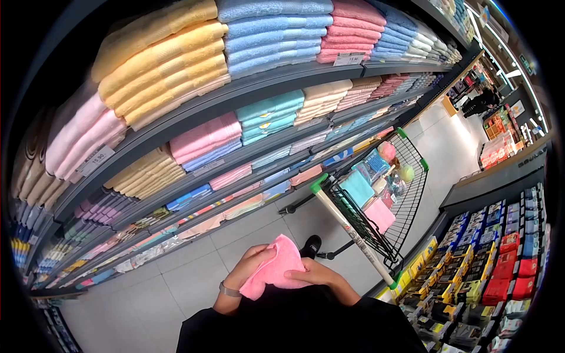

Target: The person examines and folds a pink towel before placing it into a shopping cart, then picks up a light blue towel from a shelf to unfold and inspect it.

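A pink towel point(273, 272), partly folded and bunched, is held between my two hands in front of my body. My left hand point(252, 266) grips its left edge, fingers curled behind the cloth. On the other side, my right hand point(313, 274) pinches the towel with the thumb lying on top. Just ahead to the right stands a wire shopping cart point(406, 226). Inside it lie a turquoise folded cloth point(356, 188), a pink folded cloth point(379, 215) and several packaged items.
Shelves of folded towels point(162, 59) run along the left and ahead. A rack of small packaged goods point(471, 265) lines the right side. Tiled floor point(194, 265) lies between them. Far down the aisle a person in dark clothes point(479, 103) is visible.
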Demonstrator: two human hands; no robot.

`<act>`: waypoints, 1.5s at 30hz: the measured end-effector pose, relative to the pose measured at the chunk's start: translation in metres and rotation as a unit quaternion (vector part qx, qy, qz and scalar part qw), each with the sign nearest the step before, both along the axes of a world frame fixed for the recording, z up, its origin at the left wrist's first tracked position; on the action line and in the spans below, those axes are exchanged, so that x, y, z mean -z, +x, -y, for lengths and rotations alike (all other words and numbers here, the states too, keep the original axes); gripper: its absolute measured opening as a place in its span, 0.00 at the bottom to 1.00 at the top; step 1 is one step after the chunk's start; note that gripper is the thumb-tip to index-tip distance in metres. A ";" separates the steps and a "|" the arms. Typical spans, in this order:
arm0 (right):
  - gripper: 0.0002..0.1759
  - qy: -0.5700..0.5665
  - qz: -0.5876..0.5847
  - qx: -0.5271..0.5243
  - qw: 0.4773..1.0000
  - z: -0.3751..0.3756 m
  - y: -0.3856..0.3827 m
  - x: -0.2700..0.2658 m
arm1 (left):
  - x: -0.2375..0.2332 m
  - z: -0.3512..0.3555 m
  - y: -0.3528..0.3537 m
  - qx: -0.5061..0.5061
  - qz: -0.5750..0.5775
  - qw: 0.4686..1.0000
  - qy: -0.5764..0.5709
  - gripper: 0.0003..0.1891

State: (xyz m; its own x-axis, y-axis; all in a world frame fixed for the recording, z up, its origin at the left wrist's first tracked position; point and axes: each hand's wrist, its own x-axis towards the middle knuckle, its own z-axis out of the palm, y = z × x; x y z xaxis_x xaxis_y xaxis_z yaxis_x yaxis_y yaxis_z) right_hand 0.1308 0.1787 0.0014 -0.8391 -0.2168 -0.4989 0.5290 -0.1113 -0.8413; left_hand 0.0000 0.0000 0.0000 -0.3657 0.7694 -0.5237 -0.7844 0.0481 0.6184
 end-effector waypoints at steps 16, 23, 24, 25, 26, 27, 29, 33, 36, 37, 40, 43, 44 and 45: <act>0.25 -0.002 0.009 -0.003 1.000 -0.006 0.000 0.003 | 0.001 -0.006 0.000 0.002 -0.007 1.000 -0.006 0.13; 0.25 -0.046 0.021 -0.009 0.999 -0.005 -0.001 -0.003 | -0.004 0.000 0.001 -0.002 -0.008 1.000 -0.003 0.13; 0.25 -0.045 0.019 -0.009 0.999 -0.004 -0.001 -0.003 | -0.004 0.001 0.002 -0.007 -0.003 1.000 -0.001 0.13; 0.26 -0.044 0.016 -0.010 0.999 -0.002 -0.002 -0.003 | -0.004 0.003 0.002 -0.013 0.003 1.000 0.002 0.14; 0.26 -0.043 0.014 -0.010 0.999 0.000 -0.002 -0.003 | -0.004 0.005 0.003 -0.018 0.009 1.000 0.005 0.14; 0.26 -0.042 0.015 -0.014 0.999 0.002 -0.002 -0.002 | -0.004 0.007 0.004 -0.021 0.012 1.000 0.005 0.14; 0.26 -0.041 0.016 -0.021 0.999 0.006 -0.003 0.000 | -0.004 0.012 0.004 -0.026 0.020 0.999 0.005 0.13; 0.26 -0.030 0.025 -0.040 0.998 0.012 -0.002 0.002 | -0.006 0.021 0.004 -0.038 0.026 0.999 0.002 0.13; 0.26 -0.005 0.025 -0.061 0.998 0.012 -0.004 -0.006 | 0.001 0.025 0.002 -0.053 0.037 0.998 0.023 0.13; 0.25 -0.002 0.024 -0.067 0.997 0.011 -0.006 -0.017 | 0.002 0.026 0.001 -0.053 0.047 0.997 0.035 0.13; 0.25 -0.001 0.013 -0.082 0.997 0.007 -0.006 -0.031 | 0.003 0.025 0.003 -0.064 0.057 0.995 0.043 0.14; 0.25 0.007 0.000 -0.109 0.994 -0.004 -0.005 -0.035 | -0.001 0.019 0.011 -0.085 0.057 0.994 0.044 0.14; 0.25 0.012 -0.004 -0.120 0.993 -0.009 -0.004 -0.035 | -0.002 0.016 0.014 -0.093 0.057 0.993 0.045 0.14; 0.27 0.018 0.014 -0.141 0.990 -0.015 -0.003 -0.035 | -0.003 0.012 0.018 -0.094 0.057 0.992 0.061 0.14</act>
